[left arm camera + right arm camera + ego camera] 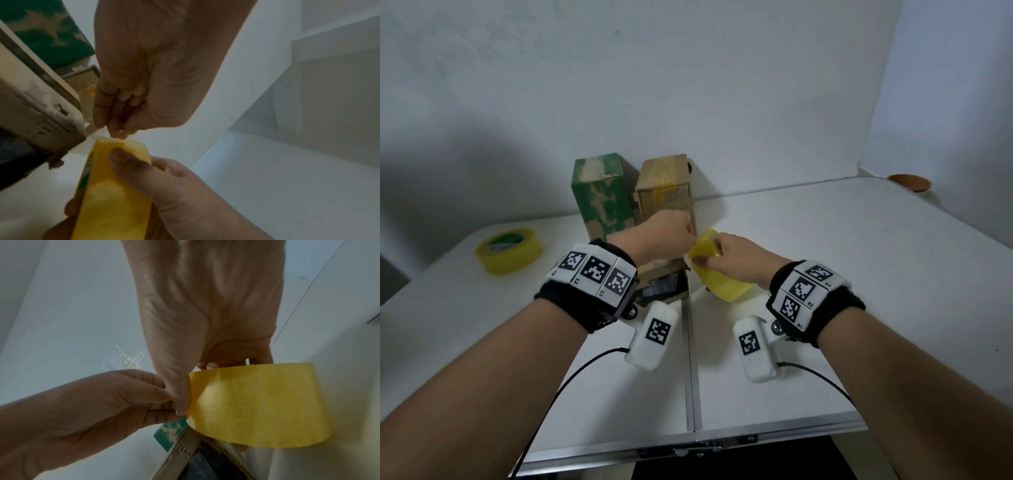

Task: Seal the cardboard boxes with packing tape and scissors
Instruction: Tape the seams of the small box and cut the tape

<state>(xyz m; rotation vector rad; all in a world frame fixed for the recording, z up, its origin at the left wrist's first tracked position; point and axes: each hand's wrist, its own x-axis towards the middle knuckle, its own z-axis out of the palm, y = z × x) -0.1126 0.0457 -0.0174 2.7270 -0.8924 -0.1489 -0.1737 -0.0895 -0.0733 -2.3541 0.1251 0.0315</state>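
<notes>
Both hands — left hand (658, 236), right hand (736, 258) — grip one tape roll (717, 270).

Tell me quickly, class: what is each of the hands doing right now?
Left hand: fingers curled, picking at the tape roll's edge.
Right hand: grips the tape roll.

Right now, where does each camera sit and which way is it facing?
Head: above, facing forward and down at the table; shows both forearms and the boxes.
Left wrist: under the left hand, looking along its fingers to the tape roll.
Right wrist: under the right hand, looking along the fingers gripping it.
All three show both hands on the roll.
</notes>
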